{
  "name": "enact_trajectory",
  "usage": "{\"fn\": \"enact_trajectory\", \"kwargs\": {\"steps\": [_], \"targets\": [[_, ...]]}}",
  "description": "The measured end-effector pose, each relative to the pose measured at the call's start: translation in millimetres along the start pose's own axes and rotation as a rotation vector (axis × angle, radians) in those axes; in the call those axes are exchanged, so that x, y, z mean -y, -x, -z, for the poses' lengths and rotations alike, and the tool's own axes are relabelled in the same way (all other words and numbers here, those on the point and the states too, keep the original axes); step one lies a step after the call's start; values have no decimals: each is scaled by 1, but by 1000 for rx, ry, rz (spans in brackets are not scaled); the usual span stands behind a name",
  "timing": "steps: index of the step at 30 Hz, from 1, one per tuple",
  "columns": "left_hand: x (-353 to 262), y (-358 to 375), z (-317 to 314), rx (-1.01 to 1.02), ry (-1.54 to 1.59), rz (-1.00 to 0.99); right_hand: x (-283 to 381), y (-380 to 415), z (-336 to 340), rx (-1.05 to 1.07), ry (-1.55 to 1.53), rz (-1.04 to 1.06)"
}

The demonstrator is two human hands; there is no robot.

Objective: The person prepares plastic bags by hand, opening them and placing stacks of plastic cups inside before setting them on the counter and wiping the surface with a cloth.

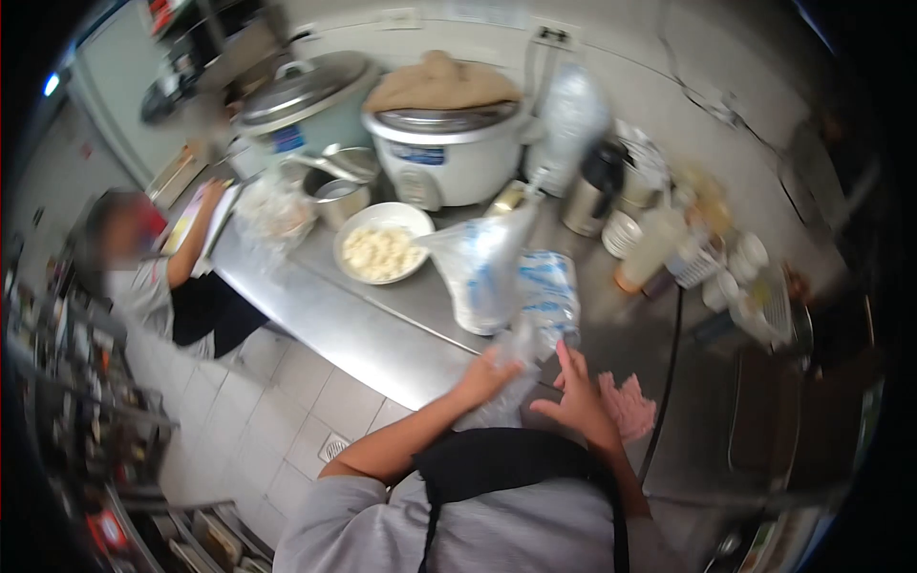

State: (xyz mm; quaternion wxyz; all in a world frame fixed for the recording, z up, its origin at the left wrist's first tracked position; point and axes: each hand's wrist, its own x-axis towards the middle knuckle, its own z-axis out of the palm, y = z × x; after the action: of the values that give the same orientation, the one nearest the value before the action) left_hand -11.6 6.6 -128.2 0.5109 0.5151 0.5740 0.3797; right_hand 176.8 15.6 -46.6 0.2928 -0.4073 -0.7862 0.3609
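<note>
Pinching a clear plastic bag (519, 361) at the steel counter (325, 310), my left hand (488, 376) is hovering beside my spread-fingered right hand (580, 405), pale tiles (306, 387) covering the kitchen floor.

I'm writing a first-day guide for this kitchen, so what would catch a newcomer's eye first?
Probably the big white cooker topped with a brown cloth, at the back of the metal counter. In front of it, slightly left, sits a white bowl of pale pieces. Nearest the viewer, the left hand grips clear plastic, the open right hand beside it.
</note>
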Motion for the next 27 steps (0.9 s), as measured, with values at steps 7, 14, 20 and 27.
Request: {"fn": "enact_trajectory", "kwargs": {"steps": [7, 14, 20, 27], "targets": [[20, 28, -26, 40, 503, -1, -25, -5, -33, 251, -66, 149], [-13, 57, 20, 211, 590, 53, -44, -26, -9, -396, 49, -4], [-32, 62, 25, -81, -244, -713, 2, -25, -62, -112, -179, 345], [-26, 52, 12, -264, 10, -346, 6, 11, -54, -318, 54, 419]]}}
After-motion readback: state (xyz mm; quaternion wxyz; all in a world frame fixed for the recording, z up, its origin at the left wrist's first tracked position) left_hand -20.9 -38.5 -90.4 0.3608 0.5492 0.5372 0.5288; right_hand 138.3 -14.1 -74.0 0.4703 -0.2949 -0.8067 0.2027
